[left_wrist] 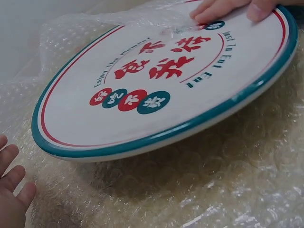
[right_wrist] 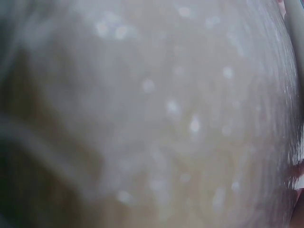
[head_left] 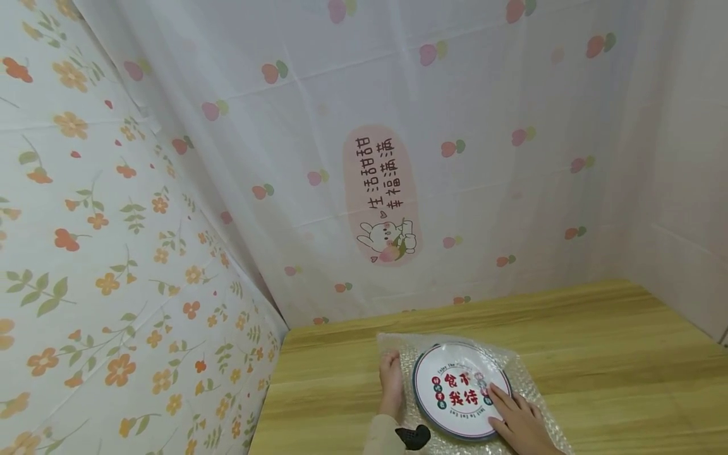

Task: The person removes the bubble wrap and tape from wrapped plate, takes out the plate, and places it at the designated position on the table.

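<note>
A round white plate [head_left: 455, 414] with a teal rim and red Chinese lettering lies face up on a sheet of bubble wrap [head_left: 543, 404]. My right hand [head_left: 520, 422] rests on the plate's right side, fingers stretched over its face. In the left wrist view, that hand's fingers [left_wrist: 221, 8] press a flap of bubble wrap [left_wrist: 114, 21] that covers the plate's far part. My left hand [head_left: 391, 379] stands on its edge at the sheet's left side, apart from the plate, fingers loosely bent. Blurred bubble wrap [right_wrist: 166, 109] fills most of the right wrist view.
Beneath the sheet is a wood-grain table [head_left: 324, 379]. A white curtain [head_left: 489, 208] with fruit prints hangs behind it, and a flowered curtain [head_left: 142, 253] stands along the left. A black wrist device [head_left: 414, 436] sits by the left sleeve [head_left: 382, 436].
</note>
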A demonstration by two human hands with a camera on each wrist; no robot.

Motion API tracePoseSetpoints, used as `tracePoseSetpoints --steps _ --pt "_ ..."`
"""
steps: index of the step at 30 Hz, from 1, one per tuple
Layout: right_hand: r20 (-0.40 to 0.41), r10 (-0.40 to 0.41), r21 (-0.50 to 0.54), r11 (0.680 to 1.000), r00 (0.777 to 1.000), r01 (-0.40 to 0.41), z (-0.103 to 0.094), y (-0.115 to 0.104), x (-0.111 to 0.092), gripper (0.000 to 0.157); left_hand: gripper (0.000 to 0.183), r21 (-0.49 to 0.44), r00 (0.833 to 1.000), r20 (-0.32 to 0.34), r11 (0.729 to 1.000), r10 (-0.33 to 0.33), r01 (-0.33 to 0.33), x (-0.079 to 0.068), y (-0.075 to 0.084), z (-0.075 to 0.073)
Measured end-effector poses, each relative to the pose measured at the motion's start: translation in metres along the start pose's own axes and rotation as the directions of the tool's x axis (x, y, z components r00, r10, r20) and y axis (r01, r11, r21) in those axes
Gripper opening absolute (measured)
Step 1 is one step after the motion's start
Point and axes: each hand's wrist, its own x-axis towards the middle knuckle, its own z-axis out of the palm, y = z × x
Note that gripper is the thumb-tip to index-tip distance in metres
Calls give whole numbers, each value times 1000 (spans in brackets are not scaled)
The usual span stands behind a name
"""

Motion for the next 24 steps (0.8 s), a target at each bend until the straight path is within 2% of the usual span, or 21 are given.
tracePoseSetpoints --steps 2,4,6,7,9,10,13,20,21,23,24 --pt "15 7 -7 1000 1000 -7 0 0 1 54 19 -5 1000 -5 1000 -14 14 -7 29 -1" --pt "32 16 -11 1000 999 -15 -1 0 1 55 20 9 999 -9 999 -43 43 -19 76 -3" --pt "49 24 -10 1000 999 -24 -1 0 1 56 20 45 994 -3 993 -113 113 -28 121 -6" --pt "57 28 -10 1000 998 -27 0 0 2 56 20 73 992 -8 989 -128 129 -32 137 -6" --pt "69 33 -7 999 997 -32 0 0 2 57 20 108 986 -12 980 -164 164 -35 158 -7" --pt "75 35 -6 999 997 -35 0 0 2 58 20 132 985 -11 976 -171 171 -36 164 -7" --pt "81 37 -6 999 996 -37 0 0 3 58 21 128 983 -6 975 -185 184 -36 165 -8" --pt "86 33 -6 999 996 -33 0 1 3 59 20 144 990 -3 980 -140 138 -37 164 -13" --pt "86 31 -9 999 996 -31 0 1 3 59 20 149 989 -1 978 -150 148 -37 164 -12" --pt "81 31 -10 999 996 -30 0 0 3 59 20 138 991 1 981 -137 136 -37 160 -12" --pt "79 31 -11 999 996 -30 -1 0 2 58 21 129 994 4 985 -114 112 -36 150 -12"
